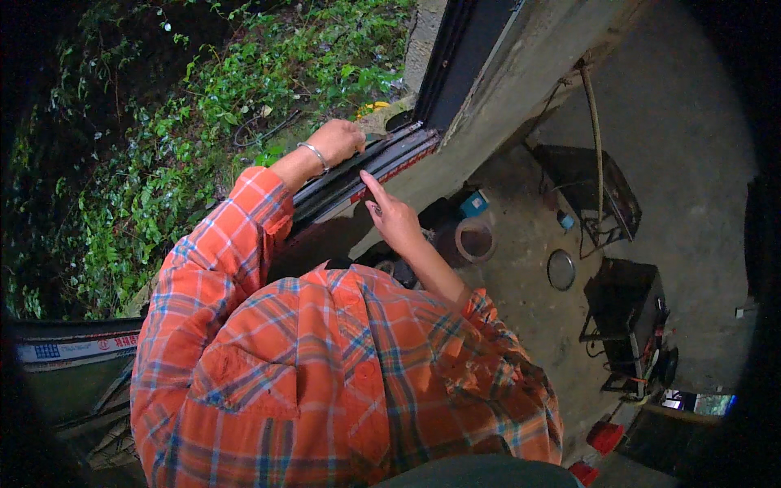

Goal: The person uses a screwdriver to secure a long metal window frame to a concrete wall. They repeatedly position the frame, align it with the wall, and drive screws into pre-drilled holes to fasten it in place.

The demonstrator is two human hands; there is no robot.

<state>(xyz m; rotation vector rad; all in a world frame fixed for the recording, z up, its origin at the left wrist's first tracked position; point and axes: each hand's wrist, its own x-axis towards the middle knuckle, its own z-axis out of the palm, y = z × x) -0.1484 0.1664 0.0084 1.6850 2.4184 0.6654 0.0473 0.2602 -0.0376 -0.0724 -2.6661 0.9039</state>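
My left hand [340,140], with a silver bangle [313,153] at its wrist, is closed over the window track [399,150] near the frame's upright, pinching something thin that I cannot make out clearly. Just below it, my right hand [392,213] has its index finger stretched onto the rail beside a red strip and the thumb apart; a small dark patch by the thumb is unclear. The dark window frame [451,69] rises beyond both hands, set in a rough, pale wall [512,89]. My orange plaid sleeves and shirt fill the lower middle of the view.
Green plants [163,122] grow outside at left. Indoors on the concrete floor [537,325] are a blue box [473,203], a round container [474,240], a metal disc [560,269], dark metal stands [622,313] with a hose, and red items [604,437].
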